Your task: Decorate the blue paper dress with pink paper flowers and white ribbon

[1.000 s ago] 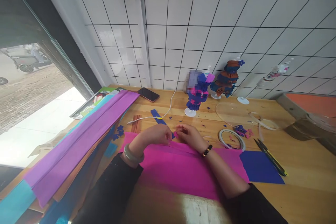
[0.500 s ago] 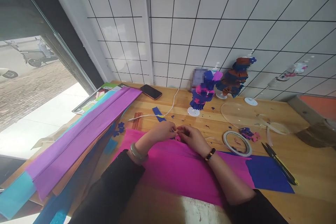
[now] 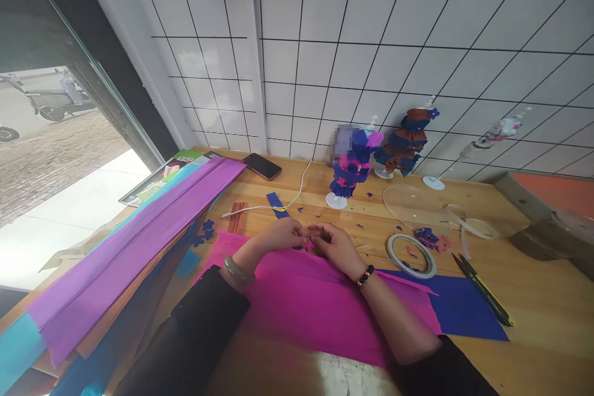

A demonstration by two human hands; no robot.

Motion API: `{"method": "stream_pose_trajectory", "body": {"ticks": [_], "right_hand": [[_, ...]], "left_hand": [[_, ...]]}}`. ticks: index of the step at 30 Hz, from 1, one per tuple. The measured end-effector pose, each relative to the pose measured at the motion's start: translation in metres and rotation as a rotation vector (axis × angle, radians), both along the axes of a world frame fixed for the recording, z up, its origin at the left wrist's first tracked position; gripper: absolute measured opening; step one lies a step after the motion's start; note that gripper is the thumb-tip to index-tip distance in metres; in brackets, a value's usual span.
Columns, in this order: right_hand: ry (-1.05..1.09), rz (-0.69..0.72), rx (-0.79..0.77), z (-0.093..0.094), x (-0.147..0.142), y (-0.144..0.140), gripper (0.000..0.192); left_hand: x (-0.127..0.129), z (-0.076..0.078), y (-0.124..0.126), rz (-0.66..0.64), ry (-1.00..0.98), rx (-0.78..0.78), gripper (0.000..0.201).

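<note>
My left hand and my right hand meet over the far edge of a magenta crepe paper sheet on the wooden table. Between their fingertips sits a small pink paper piece, pinched by both hands. A green bangle is on my left wrist and a bead bracelet on my right. A blue paper strip lies just beyond the hands.
Folded purple, teal and orange paper sheets lie at the left. A dark blue sheet, scissors and a tape roll are at the right. Two paper-dressed dolls on stands, a phone and a cable sit near the tiled wall.
Both hands stay together on the small pink piece, with only slight finger motion. The view shifted a little as my head moved.
</note>
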State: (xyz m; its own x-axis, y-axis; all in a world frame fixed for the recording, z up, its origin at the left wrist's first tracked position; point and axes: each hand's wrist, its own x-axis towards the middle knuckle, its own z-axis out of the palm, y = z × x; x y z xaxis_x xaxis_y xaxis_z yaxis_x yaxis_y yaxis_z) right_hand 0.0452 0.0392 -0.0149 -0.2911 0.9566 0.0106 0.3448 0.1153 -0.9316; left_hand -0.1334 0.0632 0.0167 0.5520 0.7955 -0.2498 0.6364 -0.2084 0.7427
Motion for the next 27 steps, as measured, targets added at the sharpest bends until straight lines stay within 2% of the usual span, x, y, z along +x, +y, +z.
{"method": "stream_pose_trajectory", "body": {"ticks": [5, 9, 13, 23, 27], "right_hand": [[-0.05, -0.091, 0.05, 0.006, 0.001, 0.0, 0.023], [-0.074, -0.175, 0.07, 0.004, 0.004, 0.004, 0.032], [-0.073, -0.221, 0.085, -0.003, 0.005, 0.008, 0.019], [-0.065, -0.144, 0.113, -0.005, 0.003, 0.007, 0.03], [-0.097, -0.104, 0.108, 0.001, 0.002, 0.002, 0.019]], "left_hand": [[0.0, -0.003, 0.002, 0.036, 0.023, -0.023, 0.027], [-0.001, -0.003, 0.003, 0.038, 0.054, -0.031, 0.027], [-0.002, -0.001, 0.003, 0.013, 0.006, -0.053, 0.024], [-0.005, -0.001, 0.004, 0.009, -0.058, -0.117, 0.026], [-0.004, 0.001, 0.003, 0.017, -0.043, -0.109, 0.024]]}}
